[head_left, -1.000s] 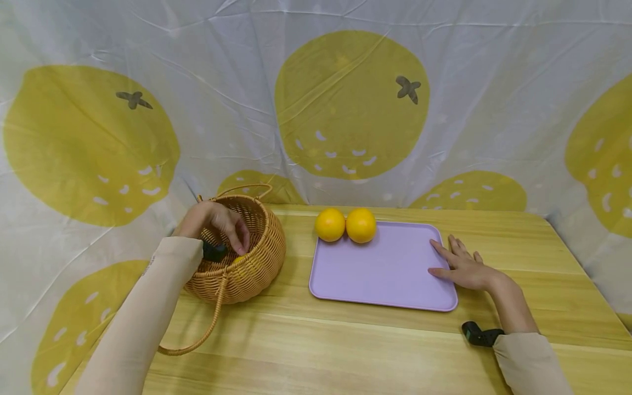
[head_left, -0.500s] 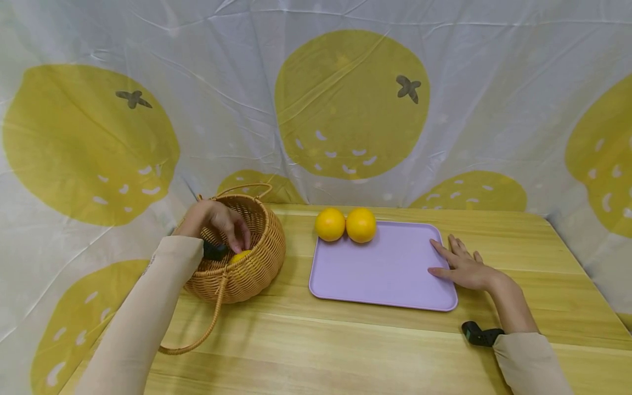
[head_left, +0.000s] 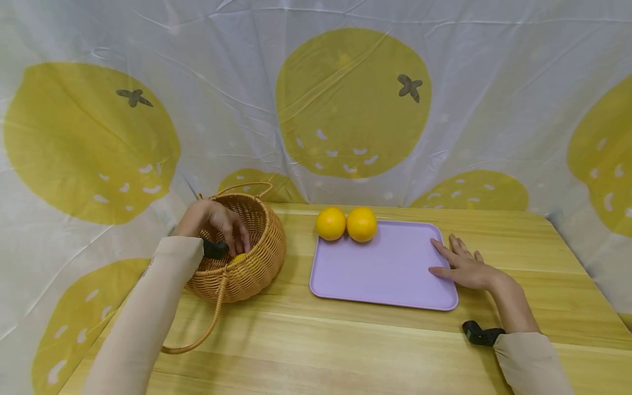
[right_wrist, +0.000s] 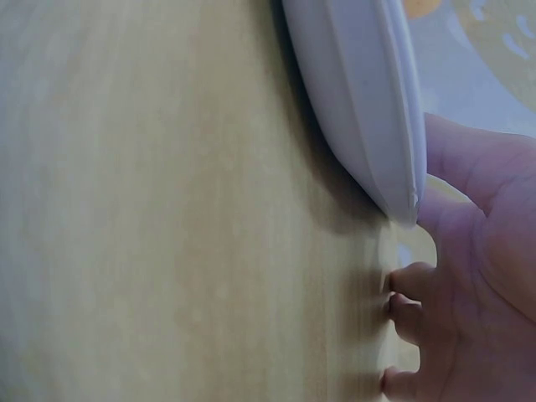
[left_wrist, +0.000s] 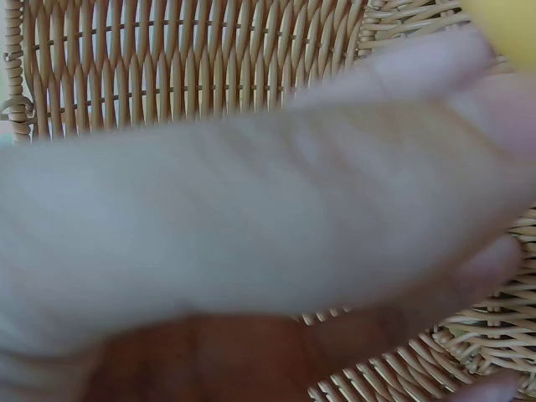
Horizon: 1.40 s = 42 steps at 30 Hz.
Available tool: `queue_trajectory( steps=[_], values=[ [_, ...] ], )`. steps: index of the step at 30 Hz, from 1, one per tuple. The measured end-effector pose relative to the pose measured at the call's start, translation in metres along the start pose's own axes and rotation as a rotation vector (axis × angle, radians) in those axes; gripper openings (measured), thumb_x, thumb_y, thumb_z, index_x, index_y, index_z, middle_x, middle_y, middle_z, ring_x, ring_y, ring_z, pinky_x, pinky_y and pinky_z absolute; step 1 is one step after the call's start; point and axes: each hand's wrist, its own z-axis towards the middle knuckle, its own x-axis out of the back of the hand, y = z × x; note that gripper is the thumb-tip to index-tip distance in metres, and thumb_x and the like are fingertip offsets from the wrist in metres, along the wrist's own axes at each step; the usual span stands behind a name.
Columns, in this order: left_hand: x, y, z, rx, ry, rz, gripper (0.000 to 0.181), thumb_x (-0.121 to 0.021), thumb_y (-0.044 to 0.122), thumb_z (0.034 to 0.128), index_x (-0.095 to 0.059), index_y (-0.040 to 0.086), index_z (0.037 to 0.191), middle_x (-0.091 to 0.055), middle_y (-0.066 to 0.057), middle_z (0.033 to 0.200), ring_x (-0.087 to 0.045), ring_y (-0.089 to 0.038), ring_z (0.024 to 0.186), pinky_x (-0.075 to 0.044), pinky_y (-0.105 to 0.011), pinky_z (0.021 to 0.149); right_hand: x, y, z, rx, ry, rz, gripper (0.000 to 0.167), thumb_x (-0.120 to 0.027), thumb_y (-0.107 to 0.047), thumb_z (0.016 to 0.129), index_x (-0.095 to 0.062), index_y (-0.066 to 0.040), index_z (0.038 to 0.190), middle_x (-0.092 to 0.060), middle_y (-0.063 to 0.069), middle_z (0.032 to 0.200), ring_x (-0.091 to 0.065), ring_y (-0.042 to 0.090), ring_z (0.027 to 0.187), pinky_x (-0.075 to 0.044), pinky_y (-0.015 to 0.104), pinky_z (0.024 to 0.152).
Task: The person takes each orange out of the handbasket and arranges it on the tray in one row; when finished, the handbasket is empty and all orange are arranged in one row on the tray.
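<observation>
My left hand (head_left: 224, 222) reaches down into a round wicker basket (head_left: 261, 263), fingers bent downward. At its fingertips a yellow round fruit (head_left: 239, 258) shows just inside the basket's rim; the left wrist view catches only a corner of this fruit (left_wrist: 511, 29) beside the fingers. Whether they hold it is hidden. My right hand (head_left: 466, 269) lies spread at the right end of a lilac tray (head_left: 390, 274). Its thumb and a finger rest over the tray's edge, and the other fingers touch the table. Two oranges, a left one (head_left: 330, 224) and a right one (head_left: 362, 224), sit side by side at the tray's back left corner.
One basket handle (head_left: 212, 326) droops onto the wooden table (head_left: 316, 351); the other handle (head_left: 244, 186) stands up at the back. A fruit-patterned curtain (head_left: 237, 99) hangs behind and on both sides. Black wrist cameras sit on both wrists.
Inside the basket, the left hand has shifted slightly. The yellow fruit came further into sight half a second ago and now shows less. Right hand, tray and the two oranges stay put.
</observation>
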Motion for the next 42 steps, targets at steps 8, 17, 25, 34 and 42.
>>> queue_trajectory(
  steps=[8,17,25,34,42],
  values=[
    [-0.002,-0.004,0.002,-0.075,0.03,-0.062,0.035,-0.075,0.01,0.0929,-0.069,0.008,0.127,-0.068,-0.009,0.13,-0.062,-0.024,0.123,-0.051,-0.03,0.096,0.002,-0.006,-0.001,-0.019,-0.021,-0.023,0.09,-0.06,-0.047,0.102,-0.014,-0.003,0.165,0.019,0.038,0.164,0.022,0.058,0.15,0.019,0.079,0.11],
    [-0.003,-0.001,0.007,-0.078,-0.012,-0.111,0.03,-0.075,0.005,0.0923,-0.071,0.005,0.122,-0.07,-0.005,0.116,-0.065,-0.015,0.105,-0.054,-0.031,0.093,0.001,-0.007,-0.002,-0.021,-0.016,-0.023,0.089,-0.06,-0.046,0.102,-0.014,-0.002,0.165,0.019,0.038,0.164,0.023,0.058,0.15,0.019,0.078,0.11],
    [-0.003,0.0,0.008,-0.033,-0.035,-0.067,0.026,-0.077,0.014,0.0924,-0.069,0.007,0.116,-0.071,0.0,0.106,-0.063,-0.01,0.095,-0.051,-0.026,0.083,0.001,-0.007,-0.002,-0.016,-0.014,-0.025,0.09,-0.06,-0.047,0.102,-0.015,-0.002,0.165,0.018,0.039,0.164,0.022,0.059,0.15,0.018,0.079,0.11],
    [-0.002,-0.001,0.001,-0.001,-0.039,-0.07,0.04,-0.06,-0.011,0.0925,-0.069,0.007,0.128,-0.069,-0.007,0.123,-0.062,-0.012,0.095,-0.044,-0.022,0.068,0.001,-0.008,-0.002,-0.016,-0.015,-0.032,0.09,-0.06,-0.047,0.102,-0.015,-0.002,0.165,0.017,0.039,0.164,0.021,0.059,0.15,0.018,0.079,0.11],
    [-0.001,0.0,-0.003,0.046,0.001,-0.107,0.052,-0.052,-0.019,0.0875,-0.074,0.006,0.127,-0.07,-0.008,0.127,-0.056,-0.006,0.077,-0.038,-0.019,0.061,0.001,-0.007,-0.002,-0.018,-0.016,-0.025,0.089,-0.059,-0.048,0.102,-0.016,-0.003,0.165,0.018,0.038,0.165,0.021,0.058,0.15,0.019,0.078,0.111]
  ],
)
